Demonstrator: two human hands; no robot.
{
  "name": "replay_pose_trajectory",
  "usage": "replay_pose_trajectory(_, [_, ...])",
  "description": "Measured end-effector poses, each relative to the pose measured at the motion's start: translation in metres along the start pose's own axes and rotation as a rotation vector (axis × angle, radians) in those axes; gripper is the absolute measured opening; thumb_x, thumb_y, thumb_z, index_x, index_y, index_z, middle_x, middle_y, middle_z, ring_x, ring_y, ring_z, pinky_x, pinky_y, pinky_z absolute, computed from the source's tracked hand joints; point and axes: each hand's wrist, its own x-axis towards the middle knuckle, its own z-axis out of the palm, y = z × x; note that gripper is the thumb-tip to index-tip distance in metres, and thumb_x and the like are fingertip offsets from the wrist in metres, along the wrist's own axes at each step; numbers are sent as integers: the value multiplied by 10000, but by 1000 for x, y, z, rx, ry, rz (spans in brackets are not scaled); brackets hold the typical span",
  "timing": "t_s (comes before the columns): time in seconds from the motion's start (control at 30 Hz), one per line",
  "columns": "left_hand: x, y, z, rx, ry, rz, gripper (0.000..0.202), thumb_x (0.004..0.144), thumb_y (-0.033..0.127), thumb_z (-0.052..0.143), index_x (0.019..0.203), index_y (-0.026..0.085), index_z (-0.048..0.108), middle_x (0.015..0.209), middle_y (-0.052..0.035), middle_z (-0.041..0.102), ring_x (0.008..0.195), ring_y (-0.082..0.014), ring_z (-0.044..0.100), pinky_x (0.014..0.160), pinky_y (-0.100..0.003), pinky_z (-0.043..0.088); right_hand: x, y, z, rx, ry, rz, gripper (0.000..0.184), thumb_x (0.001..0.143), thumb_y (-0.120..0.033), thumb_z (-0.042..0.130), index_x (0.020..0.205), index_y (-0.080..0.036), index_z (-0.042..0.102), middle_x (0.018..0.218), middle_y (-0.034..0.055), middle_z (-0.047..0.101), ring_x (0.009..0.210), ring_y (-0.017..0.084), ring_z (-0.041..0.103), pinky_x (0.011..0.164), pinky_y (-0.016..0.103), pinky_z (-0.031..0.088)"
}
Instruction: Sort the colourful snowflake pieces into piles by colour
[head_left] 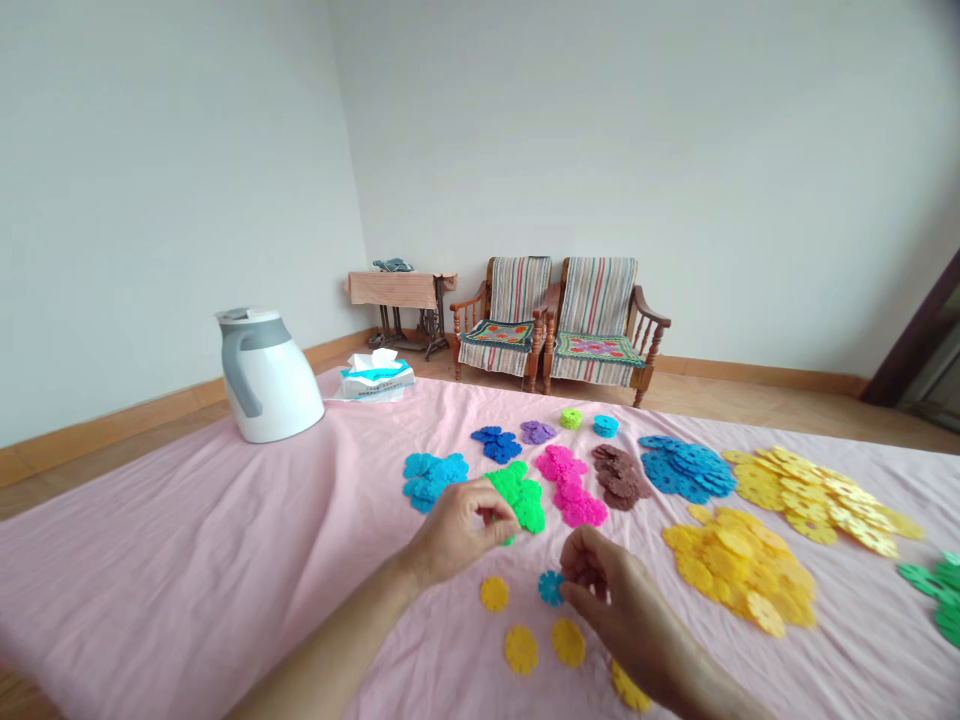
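My left hand (pixel 466 528) is closed in a pinch at the near edge of a pile of bright green notched plastic discs (pixel 527 500). A bit of green shows under its fingertips; what they hold, if anything, is hidden. My right hand (pixel 611 590) has its fingers curled, with a blue notched disc (pixel 550 588) at the thumb and fingertip. On the cloth near both hands lie single yellow discs (pixel 520 650), one of them partly covered by my right wrist. Just beyond my left hand is a light blue pile (pixel 431 478).
Across the pink cloth (pixel 225 580) lie piles of pink (pixel 574 490), brown (pixel 619 476), blue (pixel 686 468) and yellow discs (pixel 739 565). Green discs (pixel 937 590) sit at the right edge. A white jug (pixel 274 385) and a tissue box (pixel 377 378) stand back left. Two chairs (pixel 596 320) are beyond.
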Motion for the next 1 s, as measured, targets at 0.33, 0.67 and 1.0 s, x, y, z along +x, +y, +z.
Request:
replay_pose_trajectory(0.33, [0, 4, 5, 40, 54, -98, 140, 749, 206, 589, 627, 157, 636, 650, -5, 626, 641, -121, 561, 628, -208, 409, -1, 4, -6, -64, 82, 14, 71, 776, -237, 492, 836, -206, 513, 659, -27, 565, 585, 123, 538, 547, 240, 401])
replay_pose_trajectory(0.67, [4, -57, -40, 469, 383, -387, 154, 723, 303, 559, 770, 204, 667, 748, -10, 655, 633, -151, 596, 576, -224, 416, -10, -9, -57, -304, -138, 66, 56, 747, -188, 483, 722, -203, 531, 653, -16, 557, 610, 124, 517, 556, 239, 376])
replay_pose_trajectory(1.0, [7, -44, -33, 393, 424, -205, 196, 783, 311, 501, 755, 186, 650, 746, -19, 649, 674, -153, 586, 653, -246, 444, -24, -16, -60, -479, -381, 153, 252, 578, -94, 526, 808, -194, 544, 843, 19, 583, 745, 156, 519, 640, 260, 367])
